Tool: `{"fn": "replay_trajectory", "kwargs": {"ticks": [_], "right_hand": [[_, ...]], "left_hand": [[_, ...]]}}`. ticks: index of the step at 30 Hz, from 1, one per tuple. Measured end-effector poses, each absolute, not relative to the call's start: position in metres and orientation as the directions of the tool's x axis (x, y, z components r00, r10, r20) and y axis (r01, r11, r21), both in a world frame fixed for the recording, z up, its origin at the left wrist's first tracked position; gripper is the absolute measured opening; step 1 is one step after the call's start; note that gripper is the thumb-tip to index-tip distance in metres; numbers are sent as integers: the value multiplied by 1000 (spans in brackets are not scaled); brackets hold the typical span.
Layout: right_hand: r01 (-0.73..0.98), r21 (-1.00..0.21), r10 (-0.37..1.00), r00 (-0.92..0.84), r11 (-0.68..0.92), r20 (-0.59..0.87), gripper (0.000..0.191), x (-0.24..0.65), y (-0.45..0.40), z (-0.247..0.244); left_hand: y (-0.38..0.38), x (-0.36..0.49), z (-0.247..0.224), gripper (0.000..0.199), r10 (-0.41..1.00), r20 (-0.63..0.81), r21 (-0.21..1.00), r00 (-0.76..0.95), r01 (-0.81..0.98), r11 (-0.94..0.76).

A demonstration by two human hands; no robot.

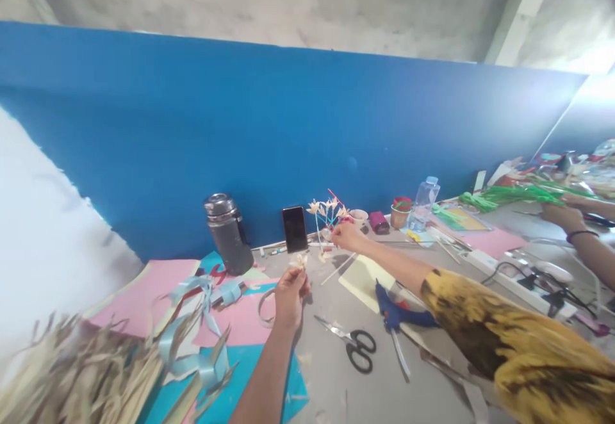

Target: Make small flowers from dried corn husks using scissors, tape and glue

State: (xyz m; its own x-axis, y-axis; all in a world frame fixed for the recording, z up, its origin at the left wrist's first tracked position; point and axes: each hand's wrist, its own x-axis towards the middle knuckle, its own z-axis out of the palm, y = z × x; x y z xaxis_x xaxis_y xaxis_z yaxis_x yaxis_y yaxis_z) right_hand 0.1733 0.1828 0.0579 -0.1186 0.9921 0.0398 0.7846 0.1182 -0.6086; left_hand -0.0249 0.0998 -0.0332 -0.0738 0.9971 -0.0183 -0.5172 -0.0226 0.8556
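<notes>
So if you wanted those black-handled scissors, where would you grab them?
Probably by the finger loops, coming from the near right with the right hand. The scissors lie flat, loops toward the near right and blades pointing away to the left, so that approach should keep the hand clear of the cutting end.

1 yellow sleeve (519, 341), black-blotched, loosely creased

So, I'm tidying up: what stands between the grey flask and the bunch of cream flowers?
In the head view, a phone stands between the flask and the cream flowers, with a small pen-like item near its foot.
</notes>
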Motion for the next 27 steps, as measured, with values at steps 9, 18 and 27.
{"fn": "replay_trajectory", "kwargs": {"ticks": [9, 18, 27], "right_hand": [[753, -658, 993, -65, -14, -95, 27, 137, 220, 38], [689, -719, 996, -64, 86, 58, 19, 136, 220, 37], [463, -828, 942, -254, 316, 217, 12, 135, 151, 49]], "left_hand": [[104, -28, -36, 44, 996, -56, 833, -73, -553, 6], [104, -29, -38, 44, 995, -76, 795, -66, -606, 20], [100, -33, -21, 47, 997, -45, 706, -58, -708, -10]]}}
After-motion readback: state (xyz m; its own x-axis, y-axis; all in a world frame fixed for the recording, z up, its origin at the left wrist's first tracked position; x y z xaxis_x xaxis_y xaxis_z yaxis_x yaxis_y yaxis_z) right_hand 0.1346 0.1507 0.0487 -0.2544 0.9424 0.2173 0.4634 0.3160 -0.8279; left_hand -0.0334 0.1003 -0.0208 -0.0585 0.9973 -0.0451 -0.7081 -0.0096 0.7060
